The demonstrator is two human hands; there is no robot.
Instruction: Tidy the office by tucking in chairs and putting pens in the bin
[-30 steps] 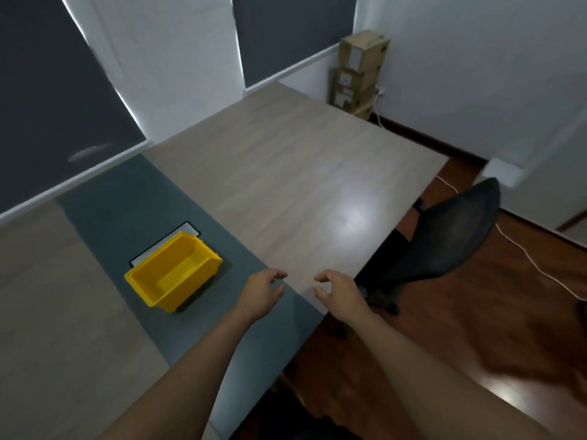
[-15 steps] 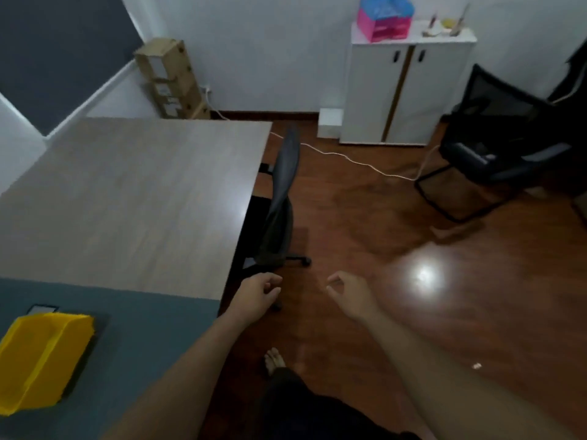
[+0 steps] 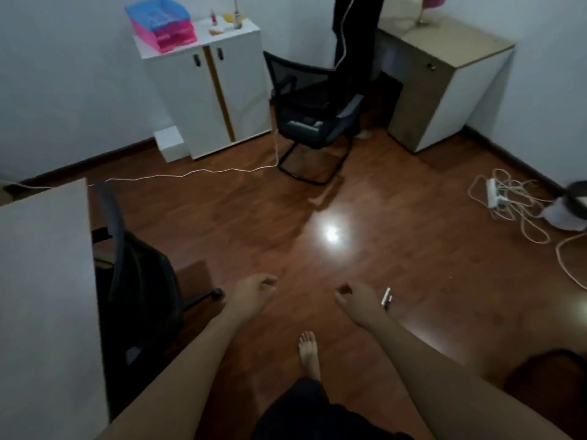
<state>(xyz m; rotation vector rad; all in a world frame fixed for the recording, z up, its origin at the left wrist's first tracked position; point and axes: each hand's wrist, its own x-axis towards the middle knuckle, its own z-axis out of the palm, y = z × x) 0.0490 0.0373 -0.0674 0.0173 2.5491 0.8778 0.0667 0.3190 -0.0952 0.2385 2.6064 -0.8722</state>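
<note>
A black swivel chair [image 3: 133, 281] stands tucked against the edge of the pale desk [image 3: 44, 296] at the left. A second black mesh chair [image 3: 313, 106] stands away from any desk, near the far wall beside a white cabinet. My left hand [image 3: 252, 295] and my right hand [image 3: 359, 300] hang in front of me over the wooden floor, fingers loosely curled, holding nothing. A small pale object [image 3: 387, 298] lies on the floor just right of my right hand; I cannot tell if it is a pen. The yellow bin is out of view.
A white cabinet [image 3: 216, 90] carries pink and blue trays [image 3: 162, 25]. A beige desk [image 3: 444, 77] fills the far right corner. White cables and a power strip [image 3: 495, 195] sprawl on the floor at right. My bare foot [image 3: 309, 354] is below.
My view has swung right, away from the desk and the yellow bin, toward the far side of the room. Both hands kept their loosely curled pose in front of me.
</note>
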